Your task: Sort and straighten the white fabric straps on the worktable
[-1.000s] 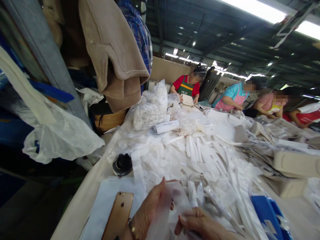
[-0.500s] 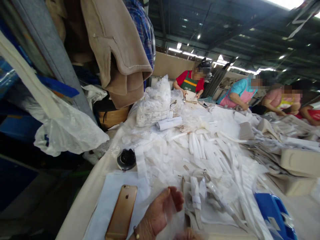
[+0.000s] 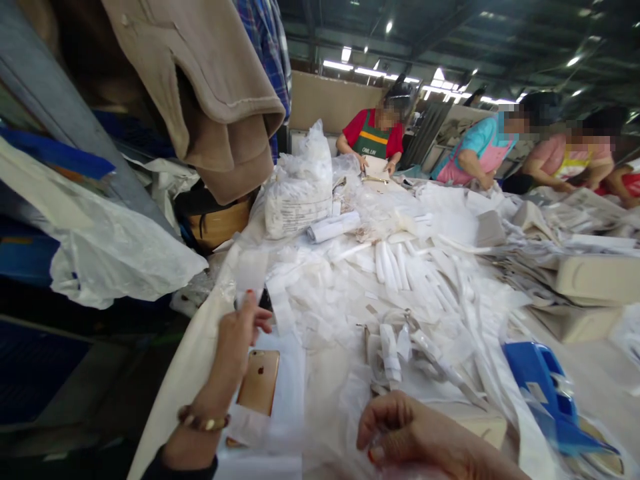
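Note:
My left hand (image 3: 240,337) reaches over the table's left side, a bracelet on its wrist. A small translucent white sheet (image 3: 251,270) stands up from its fingertips, pinched there. Behind the hand, a black round object is mostly hidden. Just below lies a gold phone (image 3: 260,380) on pale blue sheets (image 3: 290,373), its lower part covered by a whitish translucent piece (image 3: 247,425). My right hand (image 3: 400,430) is low in the middle, fingers curled and pinched. What it grips is blurred, perhaps clear film. Wrapped white straps with metal hardware (image 3: 390,350) lie beyond it.
A blue tape dispenser (image 3: 535,380) stands at right. Beige moulded pieces (image 3: 595,280) are stacked behind it. Plastic wrap and white strips cover the table's middle, near a full white bag (image 3: 300,193). Several people work along the far side. Garments hang at upper left.
My left hand has moved up and left past the phone with the translucent sheet. My right hand has risen into view from the bottom edge. A whitish piece now covers part of the phone.

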Tool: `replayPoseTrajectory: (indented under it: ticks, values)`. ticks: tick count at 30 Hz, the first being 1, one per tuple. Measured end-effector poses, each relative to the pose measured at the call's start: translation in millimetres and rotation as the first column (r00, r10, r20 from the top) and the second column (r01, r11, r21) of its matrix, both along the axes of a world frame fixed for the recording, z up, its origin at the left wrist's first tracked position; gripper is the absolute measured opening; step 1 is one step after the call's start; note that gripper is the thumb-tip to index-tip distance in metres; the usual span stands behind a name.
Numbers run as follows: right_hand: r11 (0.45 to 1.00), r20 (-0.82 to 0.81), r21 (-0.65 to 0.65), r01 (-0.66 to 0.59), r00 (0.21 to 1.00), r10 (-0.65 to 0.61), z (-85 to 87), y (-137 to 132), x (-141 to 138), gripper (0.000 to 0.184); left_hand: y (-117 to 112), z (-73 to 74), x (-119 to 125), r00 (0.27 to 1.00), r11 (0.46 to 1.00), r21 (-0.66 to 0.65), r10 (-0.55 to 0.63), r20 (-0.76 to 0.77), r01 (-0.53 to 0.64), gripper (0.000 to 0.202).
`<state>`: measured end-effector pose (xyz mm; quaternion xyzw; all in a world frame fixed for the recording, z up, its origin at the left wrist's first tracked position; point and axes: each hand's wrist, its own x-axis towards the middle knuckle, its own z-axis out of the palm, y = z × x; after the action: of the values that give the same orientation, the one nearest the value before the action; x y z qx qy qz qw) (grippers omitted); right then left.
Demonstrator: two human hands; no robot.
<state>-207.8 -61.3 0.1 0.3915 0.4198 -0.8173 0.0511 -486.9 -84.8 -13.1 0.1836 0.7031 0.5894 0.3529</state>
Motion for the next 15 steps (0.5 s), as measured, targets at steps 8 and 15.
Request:
replayPoseTrajectory:
  ticks: [8,15]
  values:
    - [0.993,-0.035,0.111,-0.038,0.998,0.042,24.2,16.8,-33.2,0.025,-24.4,-12.7,127.7,0.715,0.784,0.03,-0.581,0.389,0.621,0.061]
    - [0.892,0.231,0.269,-0.363,0.924,0.306,45.2,68.5,4.3,0.046,-44.7,-31.0,103.1,0.771,0.781,-0.082,-0.584,0.253,0.619,0.06]
